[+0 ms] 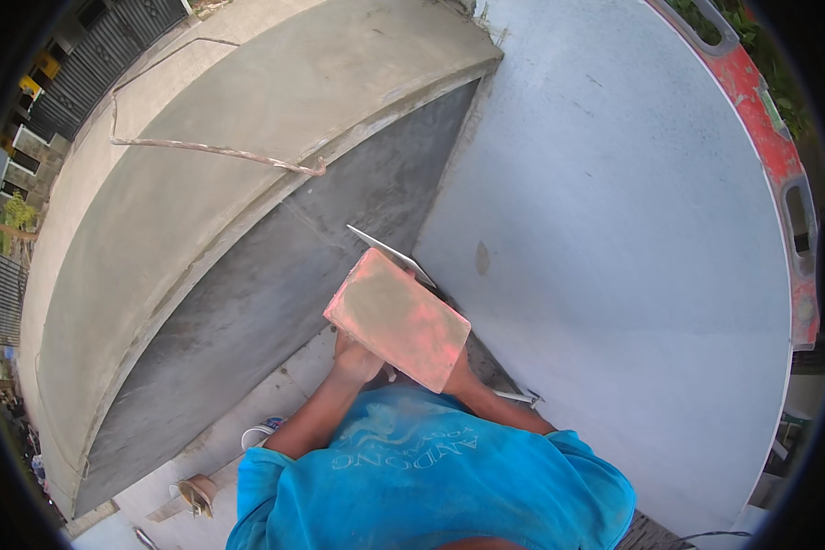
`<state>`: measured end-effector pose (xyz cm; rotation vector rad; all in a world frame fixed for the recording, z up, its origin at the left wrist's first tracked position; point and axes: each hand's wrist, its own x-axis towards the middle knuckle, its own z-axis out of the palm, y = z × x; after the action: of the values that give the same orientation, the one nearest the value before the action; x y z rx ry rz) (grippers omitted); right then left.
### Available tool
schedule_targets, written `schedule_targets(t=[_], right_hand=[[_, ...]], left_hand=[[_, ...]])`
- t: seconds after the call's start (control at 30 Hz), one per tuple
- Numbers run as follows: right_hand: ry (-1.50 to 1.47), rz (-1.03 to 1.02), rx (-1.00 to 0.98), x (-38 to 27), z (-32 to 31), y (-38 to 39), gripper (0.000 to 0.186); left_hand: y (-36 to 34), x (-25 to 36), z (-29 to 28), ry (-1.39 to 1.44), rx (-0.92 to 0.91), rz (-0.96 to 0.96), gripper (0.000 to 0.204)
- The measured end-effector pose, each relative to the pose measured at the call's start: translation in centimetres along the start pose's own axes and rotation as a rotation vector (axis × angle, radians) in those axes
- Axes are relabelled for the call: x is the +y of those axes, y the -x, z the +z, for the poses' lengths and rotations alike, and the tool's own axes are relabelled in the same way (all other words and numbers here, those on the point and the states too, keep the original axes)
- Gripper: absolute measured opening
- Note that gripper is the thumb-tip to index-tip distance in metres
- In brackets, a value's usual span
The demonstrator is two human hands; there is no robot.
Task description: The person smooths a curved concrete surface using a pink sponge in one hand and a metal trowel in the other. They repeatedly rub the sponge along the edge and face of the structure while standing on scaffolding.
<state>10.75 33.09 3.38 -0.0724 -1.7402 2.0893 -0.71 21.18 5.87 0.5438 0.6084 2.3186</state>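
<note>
In front of my chest a plastering float (397, 316) is held up, its flat rectangular face turned toward me. The face is pink with a grey smear of mortar. My left hand (357, 356) is closed at its lower left edge, fingers partly tucked behind it. At the lower right corner my right hand (459, 374) goes behind the float, which hides its fingers. Just beyond the float's top edge juts a thin, pale flat blade (390, 250), like a trowel's; which hand holds it cannot be made out. Grey plastered wall (312, 229) lies behind.
On the right rises a broad bluish-white panel (614, 257) with a red edge piece (761, 119). A bent rod (220, 148) lies on the curved concrete ledge (275, 101). Low on the left are a bucket-like container (195, 495) and a white cup-shaped thing (261, 433).
</note>
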Motion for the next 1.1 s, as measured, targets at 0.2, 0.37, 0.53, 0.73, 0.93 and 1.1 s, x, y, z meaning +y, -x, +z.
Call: schedule_targets(t=[0.2, 0.37, 0.53, 0.73, 0.93, 1.1], right_hand=[[0.029, 0.234, 0.107, 0.6, -1.4, 0.2, 0.057], [-0.094, 0.25, 0.079, 0.6, -2.8, 0.9, 0.06], [-0.356, 0.045, 0.055, -5.0, -6.4, -3.9, 0.064], [-0.444, -0.294, -0.098, -9.7, -12.4, -15.4, 0.066], [0.197, -0.357, 0.101, -12.6, -8.8, -15.2, 0.066], [0.821, -0.504, 0.104, -16.9, -9.0, -13.6, 0.067]], left_hand=[[0.5, -0.9, -0.5, -0.133, 0.035, 0.029, 0.079], [0.7, -1.5, -0.2, -0.027, 0.058, 0.042, 0.072], [-0.2, -1.6, 0.2, -0.457, 0.125, 0.174, 0.05], [2.8, 0.1, -2.4, -0.506, 0.442, 0.23, 0.033], [9.4, 3.1, -7.3, -0.341, 0.735, 0.168, 0.025], [13.2, 4.6, -9.9, -0.564, 0.842, 0.218, 0.042]])
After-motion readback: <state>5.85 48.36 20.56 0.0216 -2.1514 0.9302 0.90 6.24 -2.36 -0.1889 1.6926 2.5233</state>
